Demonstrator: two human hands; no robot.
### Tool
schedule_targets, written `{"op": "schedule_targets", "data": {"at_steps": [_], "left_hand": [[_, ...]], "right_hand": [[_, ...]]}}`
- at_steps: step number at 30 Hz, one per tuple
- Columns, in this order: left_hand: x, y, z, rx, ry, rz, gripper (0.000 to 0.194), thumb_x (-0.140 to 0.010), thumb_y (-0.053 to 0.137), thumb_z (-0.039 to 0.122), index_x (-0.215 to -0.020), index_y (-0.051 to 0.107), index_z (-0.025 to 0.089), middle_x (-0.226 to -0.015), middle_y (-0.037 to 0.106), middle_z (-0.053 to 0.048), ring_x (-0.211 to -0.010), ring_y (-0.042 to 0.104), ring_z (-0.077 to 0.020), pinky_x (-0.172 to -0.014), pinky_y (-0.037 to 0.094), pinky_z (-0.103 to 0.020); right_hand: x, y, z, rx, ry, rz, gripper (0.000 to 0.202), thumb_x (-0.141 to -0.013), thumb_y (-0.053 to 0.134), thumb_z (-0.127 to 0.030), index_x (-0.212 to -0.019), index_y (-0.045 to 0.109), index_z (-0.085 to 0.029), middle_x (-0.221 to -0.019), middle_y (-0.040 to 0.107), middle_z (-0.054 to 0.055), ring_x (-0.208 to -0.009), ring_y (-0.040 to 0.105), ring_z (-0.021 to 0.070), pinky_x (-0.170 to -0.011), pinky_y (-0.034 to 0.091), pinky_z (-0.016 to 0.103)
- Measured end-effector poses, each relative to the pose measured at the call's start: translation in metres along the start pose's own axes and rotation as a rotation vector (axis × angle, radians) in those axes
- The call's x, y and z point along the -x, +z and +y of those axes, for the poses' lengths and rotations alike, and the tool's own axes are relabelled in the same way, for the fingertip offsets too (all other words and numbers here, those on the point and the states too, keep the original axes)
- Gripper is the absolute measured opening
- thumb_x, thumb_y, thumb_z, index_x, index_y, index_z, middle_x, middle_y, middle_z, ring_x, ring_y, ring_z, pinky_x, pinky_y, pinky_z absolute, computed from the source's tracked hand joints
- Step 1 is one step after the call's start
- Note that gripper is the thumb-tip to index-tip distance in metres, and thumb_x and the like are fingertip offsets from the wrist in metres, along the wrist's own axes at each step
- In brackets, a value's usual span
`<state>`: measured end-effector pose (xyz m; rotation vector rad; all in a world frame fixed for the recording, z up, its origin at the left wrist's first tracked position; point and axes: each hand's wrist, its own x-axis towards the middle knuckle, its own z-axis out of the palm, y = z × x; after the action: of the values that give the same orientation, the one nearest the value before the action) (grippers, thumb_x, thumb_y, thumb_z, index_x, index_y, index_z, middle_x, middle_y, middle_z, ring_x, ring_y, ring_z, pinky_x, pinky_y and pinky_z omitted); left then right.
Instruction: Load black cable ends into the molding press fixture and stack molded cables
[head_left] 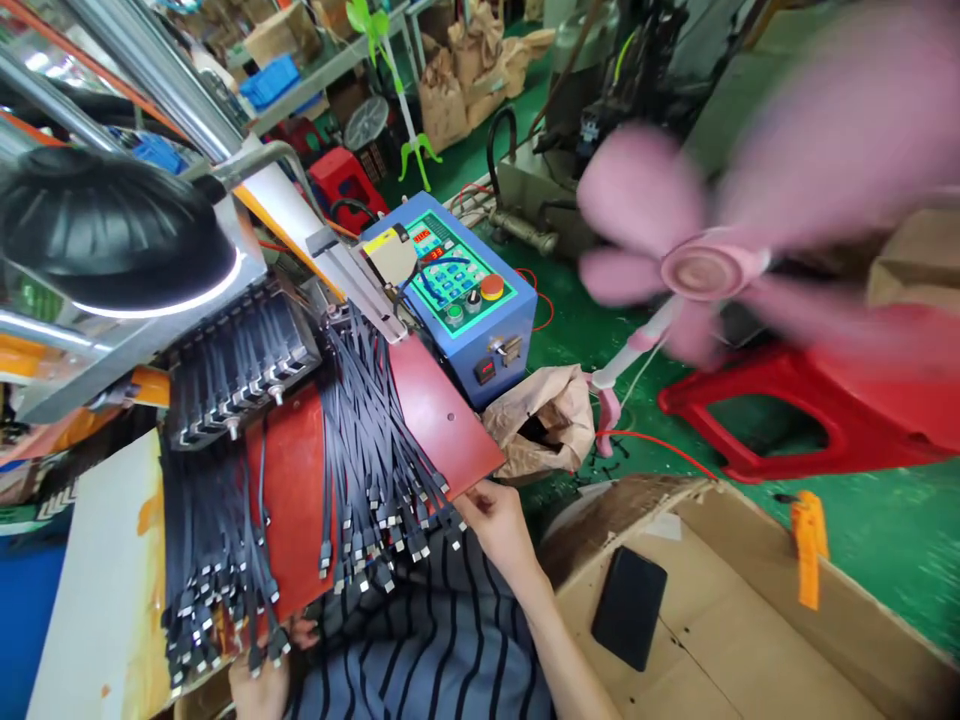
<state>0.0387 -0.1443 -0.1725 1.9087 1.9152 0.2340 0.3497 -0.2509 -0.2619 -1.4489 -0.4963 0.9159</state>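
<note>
Two bunches of black cables with metal USB plugs lie over a red board (pixel 289 500). The right bunch (pixel 367 430) fans down to the board's front edge. My right hand (pixel 491 515) is at the board's right front corner, fingers curled by the edge near the plugs; what they hold, if anything, is hidden. Low at the left, my left hand (pixel 262 680) is beneath the plug ends of the left bunch (pixel 214 560), its fingers partly covered by them. Above that bunch, a metal fixture (pixel 244 360) holds a row of black cables.
A black lamp (pixel 112 225) hangs at the left. Behind the board stands a blue control box (pixel 457 290). At the right are a pink fan (pixel 705 270), a red stool (pixel 750 415), a paper bag (pixel 551 420) and a cardboard box (pixel 720 600) with a black phone-like object (pixel 630 607).
</note>
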Motion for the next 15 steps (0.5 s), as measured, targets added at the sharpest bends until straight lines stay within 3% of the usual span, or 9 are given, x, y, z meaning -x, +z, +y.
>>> {"op": "schedule_targets", "data": {"at_steps": [3,7,10,15], "left_hand": [[-0.002,0.002,-0.007,0.028,0.032,-0.034,0.029,-0.072,0.059,0.050,-0.046,0.069,0.044,-0.054,0.070,0.019,-0.070,0.080,-0.0313,-0.077,0.068,-0.050],[-0.005,0.010,-0.023,0.093,0.056,0.040,0.036,-0.075,0.061,0.057,-0.044,0.069,0.040,-0.055,0.072,0.012,-0.072,0.080,-0.0350,-0.082,0.066,-0.056],[-0.009,0.017,-0.034,0.180,0.064,-0.013,0.049,-0.080,0.055,0.068,-0.046,0.071,0.037,-0.057,0.074,0.005,-0.074,0.080,-0.0377,-0.086,0.064,-0.060],[-0.016,0.028,-0.052,0.269,0.102,-0.050,0.063,-0.081,0.051,0.081,-0.050,0.071,0.030,-0.057,0.074,-0.002,-0.068,0.079,-0.0359,-0.076,0.068,-0.050]], "right_hand": [[0.000,0.002,0.004,0.011,0.008,0.020,0.043,-0.090,0.068,-0.057,-0.076,0.074,-0.016,-0.061,0.066,0.002,-0.055,0.053,0.0137,-0.055,0.038,0.024],[0.000,0.003,0.005,0.024,0.016,0.034,0.048,-0.088,0.067,-0.062,-0.074,0.071,-0.016,-0.061,0.065,0.002,-0.055,0.054,0.0148,-0.055,0.041,0.025],[0.000,-0.003,0.001,0.035,0.015,0.018,0.049,-0.083,0.068,-0.065,-0.075,0.072,-0.016,-0.063,0.068,0.004,-0.057,0.058,0.0174,-0.056,0.046,0.027],[-0.010,-0.008,-0.003,0.095,0.028,-0.019,0.047,-0.075,0.070,-0.066,-0.063,0.069,-0.020,-0.059,0.070,0.008,-0.054,0.063,0.0231,-0.053,0.052,0.032]]}}
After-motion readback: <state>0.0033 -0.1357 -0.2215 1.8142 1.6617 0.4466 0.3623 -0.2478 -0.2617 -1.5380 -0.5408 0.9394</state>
